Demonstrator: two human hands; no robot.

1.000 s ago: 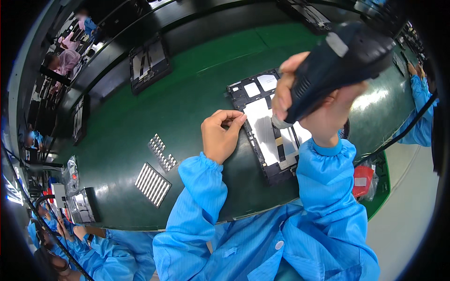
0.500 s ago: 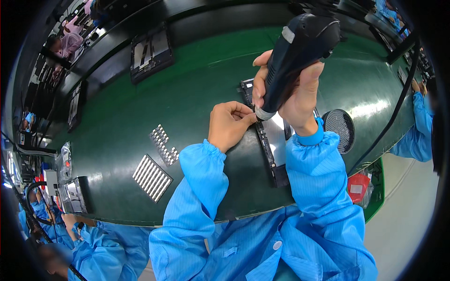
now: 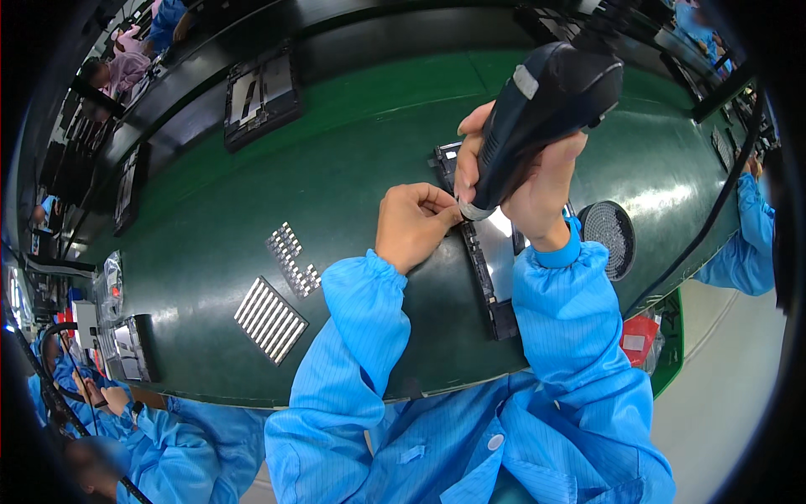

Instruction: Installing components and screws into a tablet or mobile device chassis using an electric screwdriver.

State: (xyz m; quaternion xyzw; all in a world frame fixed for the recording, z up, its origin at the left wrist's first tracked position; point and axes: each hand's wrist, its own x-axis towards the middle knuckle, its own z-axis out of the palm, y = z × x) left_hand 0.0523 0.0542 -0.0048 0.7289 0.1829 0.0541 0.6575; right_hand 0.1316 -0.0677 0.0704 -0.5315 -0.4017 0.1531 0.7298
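A dark electric screwdriver (image 3: 537,113) stands tilted in my right hand (image 3: 537,189), its fingers wrapped round the body. The pale collar at its lower end is over the left edge of a flat black device frame (image 3: 487,290) with a silvery panel inside. My left hand (image 3: 411,223) lies at that same edge, thumb and forefinger pinched together right beside the collar. Whatever is between those fingertips is too small to make out. The screwdriver's tip is hidden, and my right hand and forearm cover part of the frame.
Left of my arms lie a plate with pale strips (image 3: 271,319) and a sheet of small pieces (image 3: 294,259). A round black dish of small parts (image 3: 608,238) is at right, near a hanging cable (image 3: 714,227). Another device (image 3: 262,97) lies at the far left. Co-workers sit at both sides.
The screwdriver has dipped slightly and shifted a little to the right at its top. My left hand keeps its pinch at the frame's edge. The co-worker's hands at lower left have moved.
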